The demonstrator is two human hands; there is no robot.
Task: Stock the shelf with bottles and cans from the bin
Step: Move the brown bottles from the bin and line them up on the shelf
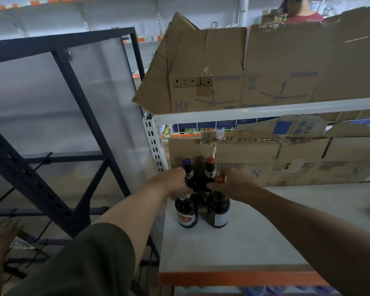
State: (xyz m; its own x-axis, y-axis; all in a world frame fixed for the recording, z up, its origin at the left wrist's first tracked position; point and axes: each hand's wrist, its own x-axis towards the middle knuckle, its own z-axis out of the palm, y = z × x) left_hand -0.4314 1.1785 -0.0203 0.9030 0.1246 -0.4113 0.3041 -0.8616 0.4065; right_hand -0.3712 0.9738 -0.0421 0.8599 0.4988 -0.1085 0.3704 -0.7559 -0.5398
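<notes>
Left hand (176,181) curled round neck of front-left bottle (186,212); right hand (233,184) likewise grips front-right bottle (218,212). Both stand on shelf (265,231), left end. Risk: on release, knuckles clip rear bottles (209,167) just behind; close-packed glass could topple.

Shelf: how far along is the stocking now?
The blue-capped bottle and red-capped bottle already stand on the shelf. The left hand grips the front-left bottle, the right hand the front-right bottle, both set down. Most of the shelf is bare; the bin is not visible.
</notes>
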